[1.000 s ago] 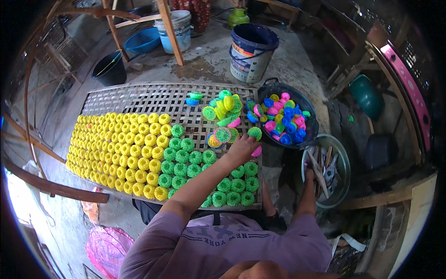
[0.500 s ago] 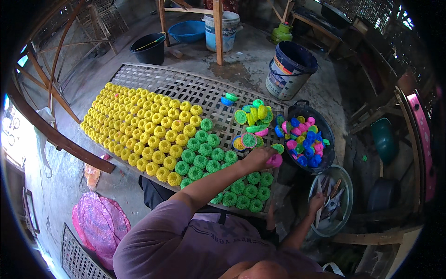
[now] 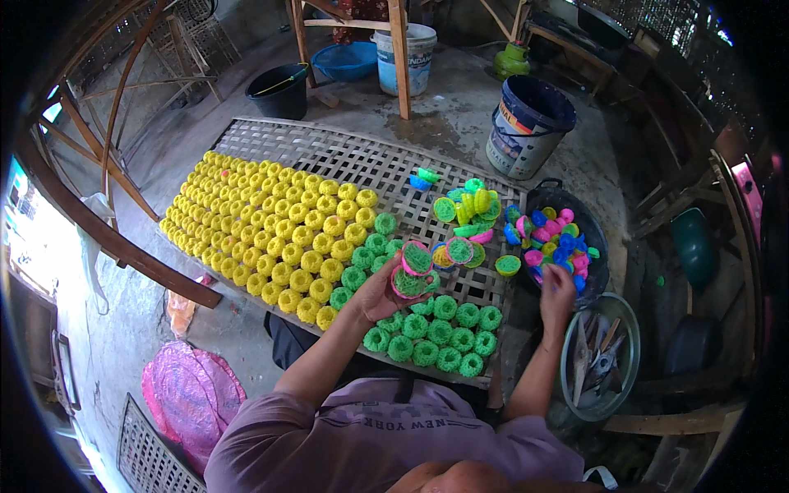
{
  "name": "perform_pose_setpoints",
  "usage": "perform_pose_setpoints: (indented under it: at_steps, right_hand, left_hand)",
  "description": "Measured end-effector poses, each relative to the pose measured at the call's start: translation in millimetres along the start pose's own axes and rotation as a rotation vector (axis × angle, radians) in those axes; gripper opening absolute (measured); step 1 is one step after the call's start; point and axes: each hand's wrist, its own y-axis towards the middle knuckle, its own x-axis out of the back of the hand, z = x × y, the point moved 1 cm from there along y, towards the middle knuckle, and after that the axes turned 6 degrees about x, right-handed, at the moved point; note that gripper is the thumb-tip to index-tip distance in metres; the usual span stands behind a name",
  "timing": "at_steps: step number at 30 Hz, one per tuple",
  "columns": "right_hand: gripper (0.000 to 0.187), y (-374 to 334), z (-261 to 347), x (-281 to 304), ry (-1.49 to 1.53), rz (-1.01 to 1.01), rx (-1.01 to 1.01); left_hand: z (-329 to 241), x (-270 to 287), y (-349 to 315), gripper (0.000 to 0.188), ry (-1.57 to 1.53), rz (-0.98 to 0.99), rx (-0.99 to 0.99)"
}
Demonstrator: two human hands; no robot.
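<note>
My left hand (image 3: 380,294) is closed around two small pink plastic moulds (image 3: 416,258) filled with green lacy strands, above the woven bamboo tray (image 3: 394,168). Below and beside it lie rows of green lacy rounds (image 3: 424,353). Over the near rim of the black tub (image 3: 603,275), my right hand (image 3: 559,289) has its fingers curled in; what they hold, if anything, is hidden. Pink, blue, green and yellow moulds (image 3: 567,243) are heaped in that tub. On the tray's right part sit filled moulds (image 3: 468,207), with a single green-filled mould (image 3: 508,264) nearer the tub.
Yellow lacy rounds (image 3: 279,238) cover the tray's left side. A pale basin (image 3: 633,361) of knives and utensils stands right of my forearm. Beyond the tray are a paint bucket (image 3: 530,127), a black bucket (image 3: 277,89) and a wooden post (image 3: 400,66).
My left hand has moved left from the tray's right side and now holds two filled moulds. My right hand has left the utensil basin and risen to the tub's near rim.
</note>
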Motion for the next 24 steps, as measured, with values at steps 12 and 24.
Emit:
perform_pose_setpoints:
  at_steps: [12,24]
  right_hand:
    - [0.032,-34.9,174.1,-128.9,0.154,0.665,0.674]
    - [0.034,-17.4,110.4,-189.3,1.293,0.845,-0.926]
  left_hand:
    - [7.5,12.0,-46.6,0.04,0.219,-0.177,-0.157]
    - [-7.9,18.1,-66.8,0.047,-0.028,-0.265,-0.135]
